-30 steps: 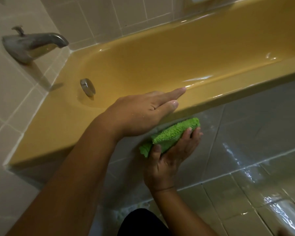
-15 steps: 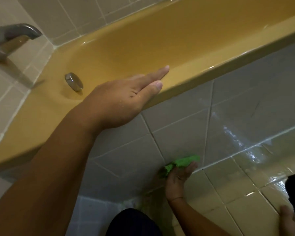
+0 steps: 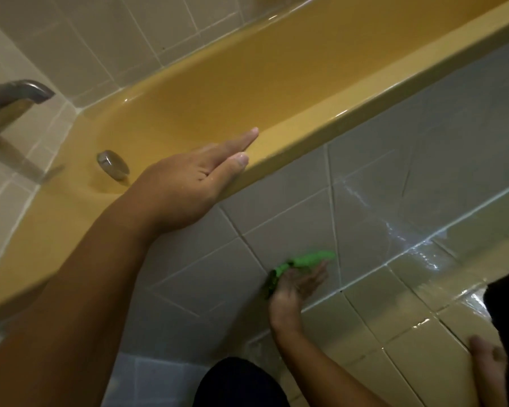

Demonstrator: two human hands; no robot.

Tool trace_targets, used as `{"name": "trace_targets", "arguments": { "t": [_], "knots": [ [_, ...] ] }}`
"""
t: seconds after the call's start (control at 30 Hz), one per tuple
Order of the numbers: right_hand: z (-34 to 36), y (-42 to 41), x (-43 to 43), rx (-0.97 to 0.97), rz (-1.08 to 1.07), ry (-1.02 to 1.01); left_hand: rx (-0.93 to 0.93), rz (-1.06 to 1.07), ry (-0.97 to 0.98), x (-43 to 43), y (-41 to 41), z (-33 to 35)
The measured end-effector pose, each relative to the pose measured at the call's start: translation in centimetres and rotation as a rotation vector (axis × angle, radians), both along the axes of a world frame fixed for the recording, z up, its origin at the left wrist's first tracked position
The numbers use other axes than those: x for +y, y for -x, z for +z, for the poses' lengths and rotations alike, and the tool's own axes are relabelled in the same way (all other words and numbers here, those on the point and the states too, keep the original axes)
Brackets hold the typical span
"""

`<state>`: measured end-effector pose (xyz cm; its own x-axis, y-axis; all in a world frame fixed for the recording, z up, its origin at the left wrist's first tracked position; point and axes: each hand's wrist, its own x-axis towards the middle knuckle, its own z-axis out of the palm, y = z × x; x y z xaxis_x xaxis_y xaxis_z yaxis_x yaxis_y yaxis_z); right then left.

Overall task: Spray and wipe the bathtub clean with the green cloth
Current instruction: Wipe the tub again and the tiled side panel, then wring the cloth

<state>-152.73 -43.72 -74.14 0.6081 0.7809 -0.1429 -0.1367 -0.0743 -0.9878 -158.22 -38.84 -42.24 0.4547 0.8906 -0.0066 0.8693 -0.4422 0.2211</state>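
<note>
The yellow bathtub [image 3: 365, 113] runs from lower left to upper right, with a tiled grey front panel [image 3: 276, 239] below its rim. My left hand [image 3: 194, 177] rests flat on the near rim, fingers straight. My right hand [image 3: 294, 286] holds the folded green cloth [image 3: 309, 258] against the bottom of the panel, just above the floor line. Motion blur hides how the fingers lie. No spray bottle is in view.
A metal spout [image 3: 12, 98] sticks out of the tiled wall at the left, and a round metal knob [image 3: 112, 164] sits on the tub's end wall. The beige floor tiles [image 3: 423, 333] are wet and shiny. My dark-clothed knee [image 3: 241, 383] is at the bottom, my foot [image 3: 488, 356] at the right.
My right hand has dropped with the cloth from just under the tub rim down the panel to the floor line. My left hand has stayed on the rim.
</note>
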Motion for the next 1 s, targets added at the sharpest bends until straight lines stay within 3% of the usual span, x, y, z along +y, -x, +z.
{"name": "trace_targets", "arguments": {
  "t": [0.13, 0.27, 0.4, 0.53, 0.73, 1.0],
  "knots": [
    [7.0, -0.3, 0.9, -0.167, -0.060, -0.218, 0.000, -0.011, -0.010, 0.2, -0.1, 0.0],
    [14.4, -1.9, 1.7, -0.512, -0.093, -0.520, 0.008, -0.036, -0.029, 0.4, -0.2, -0.1],
    [16.4, -3.0, 2.5, -0.621, -0.159, -0.580, 0.010, -0.041, -0.040, 0.6, -0.8, -0.2],
    [13.1, -2.7, 3.0, -0.527, -0.264, -0.514, 0.022, -0.034, -0.051, 0.9, -1.2, -0.3],
    [3.7, -1.5, 2.4, -0.113, -0.282, -0.239, 0.031, -0.022, -0.070, 0.8, -1.1, -0.4],
    [-7.7, -3.9, 2.7, 0.186, -0.273, 0.080, -0.018, -0.002, -0.087, 0.7, -1.1, -0.6]
  ]
}}
